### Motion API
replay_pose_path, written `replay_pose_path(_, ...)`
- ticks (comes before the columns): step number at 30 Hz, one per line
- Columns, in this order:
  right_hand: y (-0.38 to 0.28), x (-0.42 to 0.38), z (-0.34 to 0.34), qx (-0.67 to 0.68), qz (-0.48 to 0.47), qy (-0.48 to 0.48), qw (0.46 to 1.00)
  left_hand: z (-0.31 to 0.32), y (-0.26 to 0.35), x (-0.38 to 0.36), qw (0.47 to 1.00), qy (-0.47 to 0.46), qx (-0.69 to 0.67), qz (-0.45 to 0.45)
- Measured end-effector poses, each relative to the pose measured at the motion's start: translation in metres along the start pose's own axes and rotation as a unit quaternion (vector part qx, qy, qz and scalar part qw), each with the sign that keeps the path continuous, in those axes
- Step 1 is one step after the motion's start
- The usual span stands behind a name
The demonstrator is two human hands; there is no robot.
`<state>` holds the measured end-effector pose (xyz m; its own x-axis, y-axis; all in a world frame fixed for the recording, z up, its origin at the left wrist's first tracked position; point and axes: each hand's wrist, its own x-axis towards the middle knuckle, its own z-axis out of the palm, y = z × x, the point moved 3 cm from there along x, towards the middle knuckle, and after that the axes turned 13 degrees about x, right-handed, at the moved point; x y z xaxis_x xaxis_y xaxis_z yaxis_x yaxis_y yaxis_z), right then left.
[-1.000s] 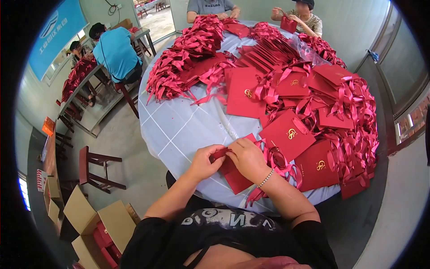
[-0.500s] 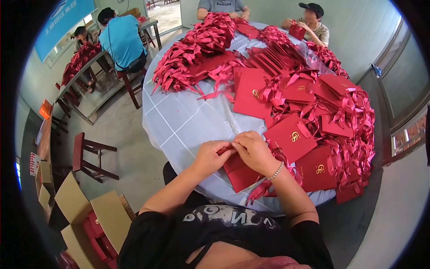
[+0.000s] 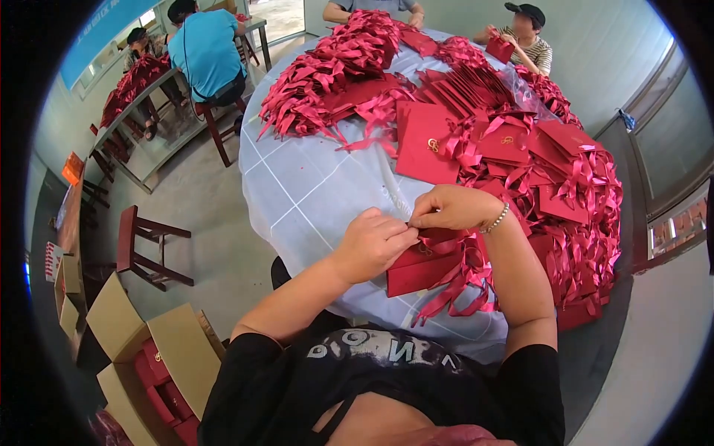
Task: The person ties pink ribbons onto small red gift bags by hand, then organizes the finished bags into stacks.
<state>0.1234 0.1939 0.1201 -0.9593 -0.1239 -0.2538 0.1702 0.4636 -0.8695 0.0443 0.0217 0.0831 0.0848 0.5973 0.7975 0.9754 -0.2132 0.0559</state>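
Red bag [image 3: 416, 276]: smooth, flat, paper-like, on the near side of the table [image 3: 297, 199].
Bag direction: near edge crosswise; long axis partly hidden from me.
Left hand [image 3: 374, 244], right hand [image 3: 455, 208]: fingertips meeting; I can't tell what they grip.
Ribbons [image 3: 470, 269]: glossy, looped, beside the bag.

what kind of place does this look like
Likely a hand-assembly or packing workshop: ribboned red bags are heaped on the round table, a person in stripes across it handles another, and an open carton holds more red items.
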Motion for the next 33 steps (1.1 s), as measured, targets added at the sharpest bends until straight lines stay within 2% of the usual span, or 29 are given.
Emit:
replay_pose_path(2,0.000,0.002,-0.002,-0.007,0.006,-0.008,1.000,-0.001,0.000,-0.001,1.000,0.005,0.004,-0.006)
replay_pose_path(5,0.004,0.008,0.000,0.012,0.039,0.016,0.999,0.001,-0.003,-0.004,1.000,0.019,0.010,-0.010)
replay_pose_path(8,0.003,0.014,0.003,-0.024,0.074,0.057,0.995,0.001,-0.003,-0.006,1.000,0.027,0.015,-0.005)
replay_pose_path(11,-0.001,0.016,0.006,-0.013,0.050,0.070,0.996,0.004,-0.002,-0.007,1.000,0.015,0.018,-0.007)
replay_pose_path(14,-0.005,0.021,0.002,-0.067,0.109,0.034,0.991,0.004,-0.002,-0.006,1.000,0.004,0.024,-0.003)
replay_pose_path(20,-0.010,0.025,0.005,-0.052,0.092,0.036,0.994,0.002,-0.004,-0.005,1.000,-0.017,0.024,-0.011)
replay_pose_path(22,-0.001,0.022,0.010,-0.002,0.074,0.099,0.992,0.000,-0.006,-0.007,0.999,-0.022,0.019,-0.029)
replay_pose_path(24,0.000,0.021,0.020,-0.057,0.005,0.227,0.972,0.004,-0.008,-0.010,0.996,-0.032,-0.014,-0.084)
replay_pose_path(26,0.007,0.024,0.028,-0.143,-0.118,0.376,0.908,0.008,-0.007,-0.014,0.990,-0.053,-0.049,-0.123)
replay_pose_path(27,0.001,0.022,0.028,-0.137,-0.124,0.447,0.875,0.011,-0.008,-0.015,0.985,-0.080,-0.071,-0.133)
replay_pose_path(30,0.007,0.026,0.016,-0.061,-0.145,0.539,0.828,0.008,-0.005,-0.013,0.980,-0.071,-0.101,-0.156)
replay_pose_path(31,0.008,0.027,0.017,-0.054,-0.198,0.535,0.820,0.006,-0.007,-0.014,0.979,-0.075,-0.095,-0.165)
replay_pose_path(33,0.001,0.021,0.035,0.008,-0.126,0.458,0.880,0.010,-0.014,-0.024,0.972,-0.106,-0.084,-0.191)
